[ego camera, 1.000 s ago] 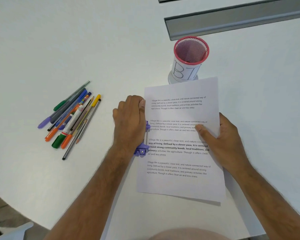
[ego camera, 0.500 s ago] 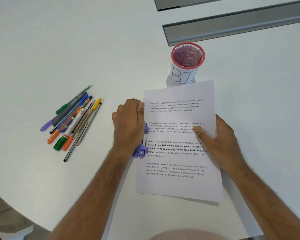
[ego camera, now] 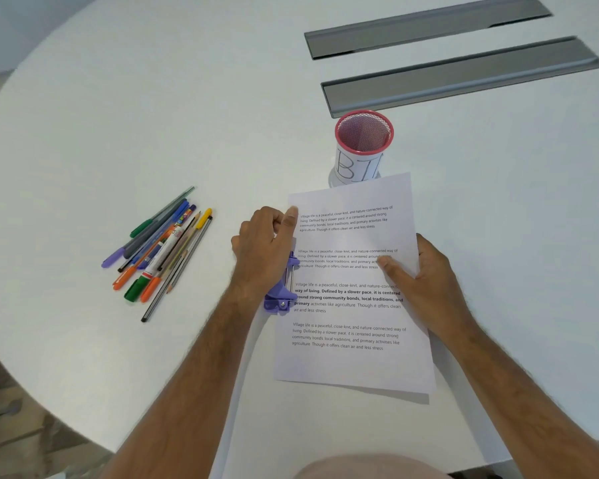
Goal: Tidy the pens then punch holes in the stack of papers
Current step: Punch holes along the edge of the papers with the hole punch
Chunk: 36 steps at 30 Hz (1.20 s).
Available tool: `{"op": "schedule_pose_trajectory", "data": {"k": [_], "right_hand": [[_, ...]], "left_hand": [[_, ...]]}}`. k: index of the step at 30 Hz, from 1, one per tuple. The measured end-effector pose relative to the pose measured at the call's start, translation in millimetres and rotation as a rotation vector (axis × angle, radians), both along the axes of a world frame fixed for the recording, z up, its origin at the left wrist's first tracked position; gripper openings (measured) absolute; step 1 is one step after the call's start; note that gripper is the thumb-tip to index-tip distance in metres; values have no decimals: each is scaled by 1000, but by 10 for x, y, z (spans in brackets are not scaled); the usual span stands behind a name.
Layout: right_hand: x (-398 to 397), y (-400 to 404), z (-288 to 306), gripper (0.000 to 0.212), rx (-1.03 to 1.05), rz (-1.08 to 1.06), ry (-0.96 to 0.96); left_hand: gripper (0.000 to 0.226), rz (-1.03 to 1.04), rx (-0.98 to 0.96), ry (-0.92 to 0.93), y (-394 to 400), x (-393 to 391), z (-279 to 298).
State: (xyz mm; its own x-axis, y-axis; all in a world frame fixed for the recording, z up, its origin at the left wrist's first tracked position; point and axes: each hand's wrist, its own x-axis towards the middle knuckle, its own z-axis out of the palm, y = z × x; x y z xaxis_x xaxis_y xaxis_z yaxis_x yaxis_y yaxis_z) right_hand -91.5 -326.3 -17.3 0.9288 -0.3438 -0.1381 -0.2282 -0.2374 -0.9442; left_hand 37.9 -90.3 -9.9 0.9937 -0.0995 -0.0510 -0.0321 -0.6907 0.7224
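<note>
A stack of printed papers [ego camera: 353,319] lies on the white table [ego camera: 153,115], its left edge in a purple hole punch [ego camera: 280,294]. My left hand [ego camera: 265,248] lies on top of the punch with fingers curled over it and the thumb on the paper's edge. My right hand [ego camera: 426,281] holds the stack's right edge, thumb on top of the sheet. Several pens and pencils [ego camera: 159,250] lie in a loose pile to the left. A pink mesh pen cup [ego camera: 362,146] with a white label stands empty behind the papers.
Two grey recessed cable trays [ego camera: 460,77] run across the table at the far right. The round table's edge curves down the left side, with floor beyond it.
Both hands keep their places on the punch and the papers. The view has tilted, so everything sits slightly lower in the frame.
</note>
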Motion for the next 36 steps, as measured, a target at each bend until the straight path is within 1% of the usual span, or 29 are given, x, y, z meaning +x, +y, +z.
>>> {"op": "schedule_pose_trajectory", "data": {"k": [4, 6, 8, 9, 10, 13, 15, 18, 21, 26, 30, 36], "right_hand": [[3, -5, -2, 20, -13, 13, -11], [3, -6, -4, 19, -20, 12, -16], [9, -7, -12, 20, -21, 6, -14], [13, -8, -16, 20, -23, 5, -12], [16, -9, -17, 19, -27, 5, -13], [13, -9, -14, 19, -34, 6, -17], [12, -8, -9, 18, -35, 5, -15], [10, -6, -4, 17, -42, 8, -12], [10, -2, -3, 20, -41, 3, -18], [4, 11, 16, 23, -23, -14, -16], [-1, 5, 29, 21, 1, -14, -32], [-36, -65, 39, 21, 102, 14, -73]], "left_hand": [[46, -6, 21, 80, -6, -4, 89], [49, -12, -66, 162, 46, -10, 145], [40, 2, -255, 219, 134, -52, 179], [33, 11, -319, 207, 187, -93, 185], [25, 18, -343, 174, 238, -150, 189], [11, 37, -323, 65, 379, -362, 134], [5, 55, -322, 58, 439, -494, 112], [1, 60, -372, 104, 450, -632, 128], [11, 74, -416, 123, 422, -684, 153], [21, 91, -552, 224, 403, -705, 159], [27, 114, -562, 228, 418, -699, 130], [26, 121, -544, 182, 477, -659, 173]]}}
